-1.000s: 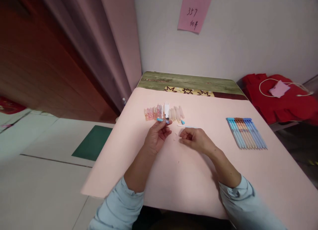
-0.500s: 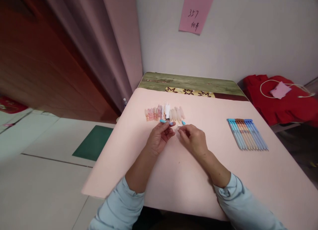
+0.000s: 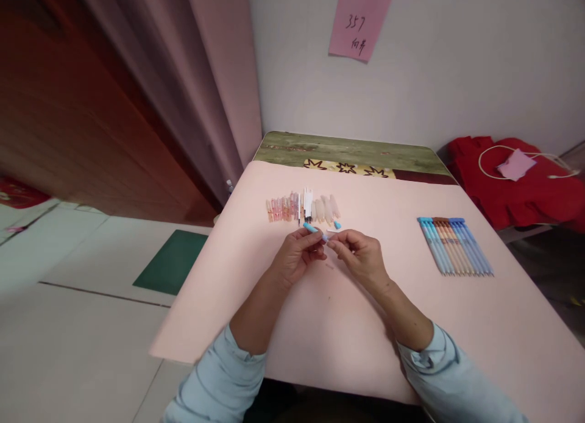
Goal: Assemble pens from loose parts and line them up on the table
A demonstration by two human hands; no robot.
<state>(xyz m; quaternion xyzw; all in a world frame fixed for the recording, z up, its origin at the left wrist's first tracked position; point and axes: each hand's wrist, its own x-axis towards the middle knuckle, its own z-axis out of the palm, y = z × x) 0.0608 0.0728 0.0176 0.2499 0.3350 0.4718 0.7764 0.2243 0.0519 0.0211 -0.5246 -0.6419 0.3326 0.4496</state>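
My left hand (image 3: 299,252) is closed in a pinch around a slim pen part with a light blue end (image 3: 309,227) and a pale purple end (image 3: 325,238). My right hand (image 3: 363,255) is closed with its fingertips at the purple end, beside a thin white piece (image 3: 332,231) too small to make out fully. Just beyond the right fingers lies a small bright blue cap (image 3: 337,225). Behind the hands, a row holds pinkish decorated pen barrels (image 3: 282,208), thin white refills (image 3: 308,205) with dark tips, and pale translucent barrels (image 3: 325,209).
To the right, several pens (image 3: 454,246) with blue and brown tops lie side by side on the pink-covered table (image 3: 356,362). A red cloth (image 3: 543,197) with a white cable sits past the table's right edge. Behind the table stands a wall with a pink note (image 3: 361,21).
The pen part has tilted and shifted slightly right in my left hand. My right fingertips have come up against its purple end. A small pale piece now shows on the table below the hands.
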